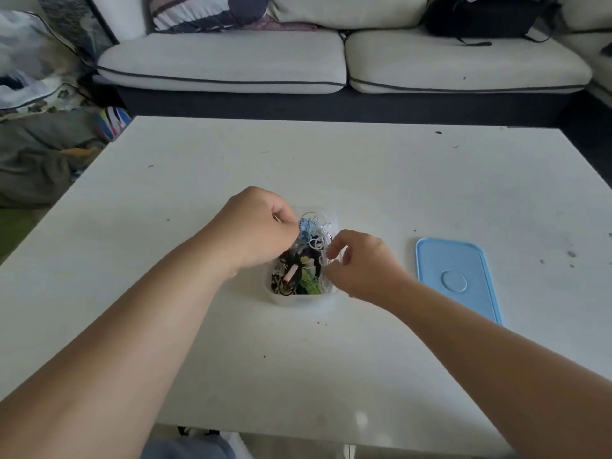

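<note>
Centre of frame: your left hand (261, 226) and right hand (364, 265) meet over a clear container (298, 300) that stands on the white table (198, 160). The container holds a tangle of bands (309, 271) in black, white and green, with a small pink tube (290, 276) lying near its lower left. Your left hand comes in from the left with its fingers curled inward, pinching a pale blue coil (305, 226) at the upper part of the heap. Your right hand sits at the container's right rim, thumb and forefinger bent toward the white loops (318, 241); you cannot tell whether they have closed on a strand. Right of centre, a blue lid (457, 276) lies flat, apart from the container. Top of frame: a pale sofa (231, 61).
</note>
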The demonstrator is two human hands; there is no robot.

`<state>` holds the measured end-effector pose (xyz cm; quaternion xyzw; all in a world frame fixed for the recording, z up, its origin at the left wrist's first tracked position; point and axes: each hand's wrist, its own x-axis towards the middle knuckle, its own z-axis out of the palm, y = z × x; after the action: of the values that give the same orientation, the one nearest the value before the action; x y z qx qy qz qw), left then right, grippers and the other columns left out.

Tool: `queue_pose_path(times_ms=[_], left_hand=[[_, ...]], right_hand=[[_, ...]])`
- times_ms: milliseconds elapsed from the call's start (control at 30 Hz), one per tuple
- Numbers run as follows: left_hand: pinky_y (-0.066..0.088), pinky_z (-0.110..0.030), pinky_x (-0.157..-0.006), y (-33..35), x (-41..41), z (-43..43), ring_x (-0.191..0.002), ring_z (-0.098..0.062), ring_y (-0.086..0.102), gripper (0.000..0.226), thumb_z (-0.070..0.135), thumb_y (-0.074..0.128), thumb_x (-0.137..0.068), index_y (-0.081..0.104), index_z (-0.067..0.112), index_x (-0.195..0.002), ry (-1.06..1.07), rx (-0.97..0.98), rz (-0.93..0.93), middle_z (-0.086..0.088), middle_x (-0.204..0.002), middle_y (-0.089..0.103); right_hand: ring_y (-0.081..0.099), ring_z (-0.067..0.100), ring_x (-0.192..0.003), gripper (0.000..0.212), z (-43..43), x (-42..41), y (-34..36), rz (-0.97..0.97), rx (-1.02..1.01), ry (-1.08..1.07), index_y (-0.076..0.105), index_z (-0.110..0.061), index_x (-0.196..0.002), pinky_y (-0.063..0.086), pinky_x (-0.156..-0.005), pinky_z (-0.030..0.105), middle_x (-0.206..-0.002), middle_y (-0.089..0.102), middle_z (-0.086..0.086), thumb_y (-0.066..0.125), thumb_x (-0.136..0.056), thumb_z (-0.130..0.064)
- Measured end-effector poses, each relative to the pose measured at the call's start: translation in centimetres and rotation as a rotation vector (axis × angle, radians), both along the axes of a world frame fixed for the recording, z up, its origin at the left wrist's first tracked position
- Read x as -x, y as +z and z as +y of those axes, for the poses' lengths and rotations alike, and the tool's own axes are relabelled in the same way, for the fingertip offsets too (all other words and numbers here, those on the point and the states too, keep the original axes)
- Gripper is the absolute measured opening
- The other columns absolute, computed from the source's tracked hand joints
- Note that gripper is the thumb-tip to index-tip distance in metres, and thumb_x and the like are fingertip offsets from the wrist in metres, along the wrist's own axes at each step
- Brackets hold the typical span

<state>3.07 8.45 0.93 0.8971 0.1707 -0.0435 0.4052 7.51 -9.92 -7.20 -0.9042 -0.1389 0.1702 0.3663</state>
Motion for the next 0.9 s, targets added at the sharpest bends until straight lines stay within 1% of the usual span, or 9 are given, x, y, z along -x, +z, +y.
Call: queue_pose_path(times_ms=[67,133,200,300,367,500,633,800,900], left_hand=[[0.054,-0.025,-0.065,-0.1,-0.2,-0.5,-0.070,-0.015,0.066,0.016,0.015,0.063,-0.086,0.076,0.022,-0.079,-0.059,-0.078,0.071,0.007,-0.074,0.070],[0.046,-0.021,-0.061,-0.3,-0.6,-1.1,-0.066,-0.014,0.062,0.017,0.017,0.062,-0.087,0.076,0.021,-0.077,-0.120,-0.145,0.127,0.006,-0.072,0.069],[0.042,-0.019,-0.059,-0.8,-1.0,-1.9,-0.069,-0.012,0.062,0.018,0.018,0.061,-0.089,0.076,0.024,-0.082,-0.185,-0.239,0.130,0.007,-0.085,0.071],[0.041,-0.019,-0.065,-2.3,-2.0,-3.1,-0.073,-0.007,0.058,0.024,0.015,0.059,-0.094,0.077,0.027,-0.105,-0.222,-0.279,-0.009,0.005,-0.110,0.071],[0.041,-0.015,-0.068,-2.6,-2.5,-3.8,-0.073,-0.003,0.055,0.027,0.014,0.058,-0.098,0.075,0.023,-0.117,-0.197,-0.241,-0.125,0.003,-0.113,0.070],[0.044,-0.015,-0.078,-2.2,-3.4,-3.9,-0.085,-0.008,0.062,0.025,0.011,0.060,-0.098,0.076,0.018,-0.116,-0.127,-0.227,-0.291,0.001,-0.109,0.073],[0.040,0.001,-0.066,-1.0,-4.0,-3.7,-0.078,0.002,0.063,0.024,0.012,0.061,-0.095,0.078,0.021,-0.109,-0.067,-0.226,-0.402,0.009,-0.092,0.071],[0.046,-0.010,-0.069,-0.1,-4.0,-3.9,-0.077,-0.006,0.066,0.022,0.011,0.061,-0.090,0.078,0.021,-0.101,-0.009,-0.249,-0.491,0.009,-0.086,0.071],[0.052,-0.021,-0.075,-0.7,-3.8,-4.0,-0.079,-0.012,0.066,0.021,0.010,0.062,-0.090,0.077,0.019,-0.102,-0.069,-0.286,-0.421,0.004,-0.092,0.071]], right_hand=[[0.068,0.027,-0.073,0.012,-1.3,-0.5,0.2,-0.018,0.083,0.018,0.062,-0.029,-0.087,0.058,-0.064,0.038,-0.077,0.070,0.004,0.065,-0.080,-0.021],[0.065,0.025,-0.069,0.012,-2.8,-0.8,0.2,-0.018,0.100,0.007,0.061,-0.030,-0.087,0.058,-0.065,0.040,-0.079,0.071,0.007,0.065,-0.081,-0.021],[0.058,0.021,-0.062,0.012,-4.0,-0.9,0.3,-0.019,0.095,0.010,0.062,-0.031,-0.089,0.054,-0.061,0.037,-0.079,0.071,0.012,0.065,-0.083,-0.021],[0.058,0.020,-0.060,0.012,-4.9,-0.9,0.6,-0.049,0.083,0.035,0.065,-0.034,-0.098,0.050,-0.059,0.031,-0.076,0.071,0.011,0.063,-0.090,-0.026],[0.063,0.018,-0.063,0.016,-5.1,-0.7,0.8,-0.068,0.078,0.031,0.065,-0.038,-0.105,0.052,-0.063,0.032,-0.071,0.070,0.003,0.062,-0.091,-0.032],[0.058,0.005,-0.060,0.022,-5.4,-0.8,0.9,-0.050,0.041,0.037,0.065,-0.037,-0.114,0.047,-0.060,0.025,-0.068,0.068,-0.006,0.063,-0.093,-0.035],[0.057,0.000,-0.059,0.024,-5.4,-1.0,1.0,-0.023,0.034,0.075,0.064,-0.035,-0.119,0.040,-0.057,0.019,-0.072,0.069,-0.007,0.064,-0.094,-0.035],[0.057,0.003,-0.066,0.027,-5.4,-1.4,1.1,-0.007,0.017,0.070,0.065,-0.034,-0.120,0.039,-0.059,0.020,-0.074,0.064,-0.009,0.064,-0.094,-0.036],[0.056,0.004,-0.066,0.026,-5.4,-1.4,1.0,0.001,0.024,0.079,0.064,-0.034,-0.120,0.039,-0.059,0.020,-0.073,0.063,-0.009,0.064,-0.094,-0.037]])
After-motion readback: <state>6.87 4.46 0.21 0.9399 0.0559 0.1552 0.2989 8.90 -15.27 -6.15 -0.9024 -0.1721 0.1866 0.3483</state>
